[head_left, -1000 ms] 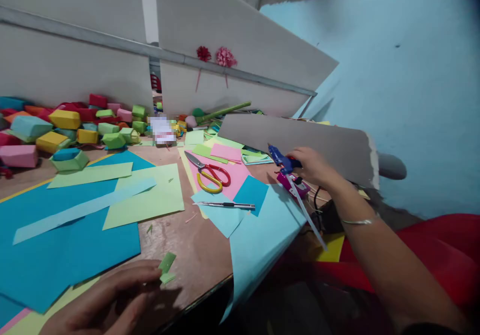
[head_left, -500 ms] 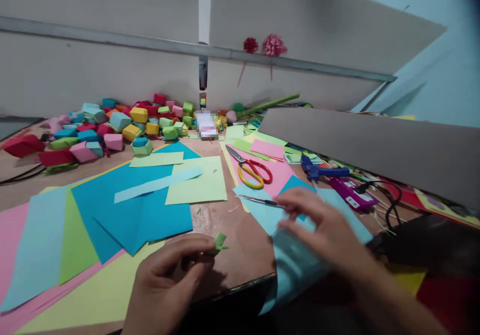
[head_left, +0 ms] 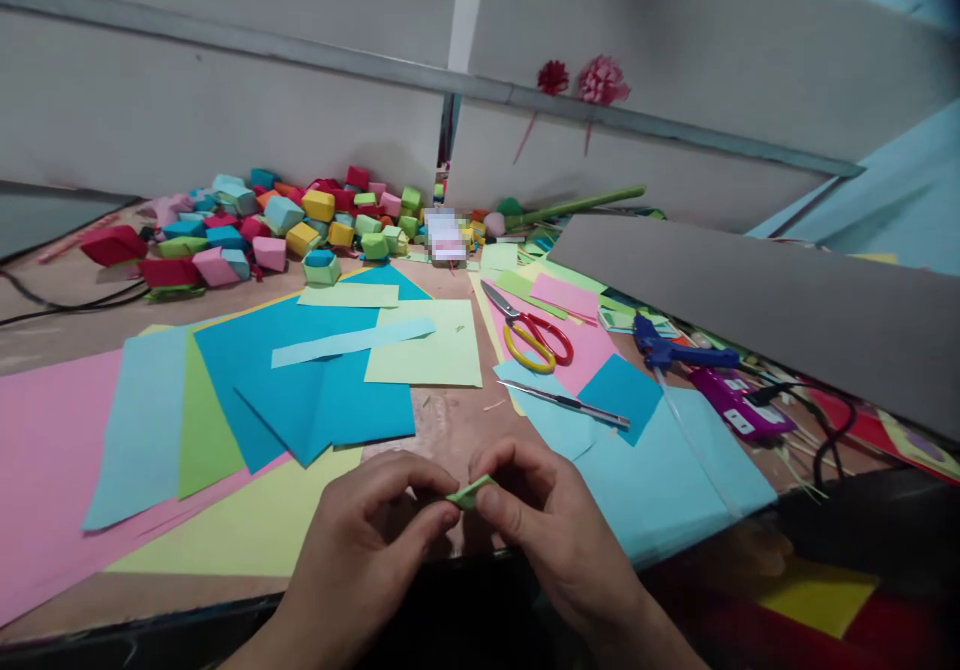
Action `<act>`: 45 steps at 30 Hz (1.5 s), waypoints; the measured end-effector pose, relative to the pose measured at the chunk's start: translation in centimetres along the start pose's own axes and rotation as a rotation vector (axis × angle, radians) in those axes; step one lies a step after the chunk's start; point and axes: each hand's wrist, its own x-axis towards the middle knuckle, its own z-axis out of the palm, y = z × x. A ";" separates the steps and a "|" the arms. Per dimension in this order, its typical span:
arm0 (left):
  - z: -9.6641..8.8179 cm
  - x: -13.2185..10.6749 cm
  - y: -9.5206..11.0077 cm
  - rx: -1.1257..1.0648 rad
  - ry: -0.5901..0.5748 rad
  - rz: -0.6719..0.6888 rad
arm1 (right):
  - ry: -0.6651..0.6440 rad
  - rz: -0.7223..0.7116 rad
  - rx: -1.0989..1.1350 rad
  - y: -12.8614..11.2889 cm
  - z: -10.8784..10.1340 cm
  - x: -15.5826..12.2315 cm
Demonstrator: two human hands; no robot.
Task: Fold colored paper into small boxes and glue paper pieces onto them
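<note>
At the near edge of the table my left hand [head_left: 360, 555] and my right hand [head_left: 559, 535] meet, and both pinch one small folded piece of light green paper [head_left: 469, 494] between fingertips. Just beyond them lie sheets of blue paper [head_left: 300, 390], light green paper [head_left: 431, 350] and pale blue paper [head_left: 660, 470]. A craft knife [head_left: 566, 402] rests on the pale blue sheets. Red and yellow scissors [head_left: 532, 330] lie on a pink sheet behind it.
A blue glue gun [head_left: 675, 353] and a purple device [head_left: 739, 405] with a black cable lie at the right. A grey board [head_left: 787, 295] leans over that side. Several coloured paper boxes [head_left: 285, 225] are heaped at the back left. Two paper flowers [head_left: 581, 80] hang on the partition.
My right hand left the glue gun at the right, swept back across the pale blue sheets and joined my left hand on the green piece. The view has turned left.
</note>
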 end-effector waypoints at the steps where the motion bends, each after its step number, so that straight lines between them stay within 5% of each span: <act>1: -0.2 0.0 0.0 0.014 -0.040 0.008 | -0.023 0.021 0.044 0.2 0.0 0.1; 9: -0.5 -0.5 -0.1 0.030 -0.107 0.115 | -0.096 0.236 0.266 0.9 0.3 0.1; 18: -0.5 -0.4 -0.3 0.045 -0.069 0.360 | -0.101 0.137 0.293 0.4 0.2 -0.3; 25: -1.2 -0.6 -0.1 0.011 -0.077 0.304 | -0.264 0.140 0.259 0.3 -0.7 -0.2; 31: -0.8 -0.7 -0.4 0.040 -0.082 0.311 | -0.044 0.096 0.135 0.7 0.6 -0.2; 35: -0.9 -0.8 -0.4 -0.046 -0.140 0.294 | -0.040 0.178 0.235 0.9 0.9 0.1; 42: -1.4 -1.1 -0.7 -0.270 -0.273 -0.008 | -0.088 0.285 0.431 1.2 0.4 0.3; 45: -1.2 -0.9 -0.6 -0.231 -0.261 -0.014 | -0.112 0.265 0.431 1.3 0.8 0.2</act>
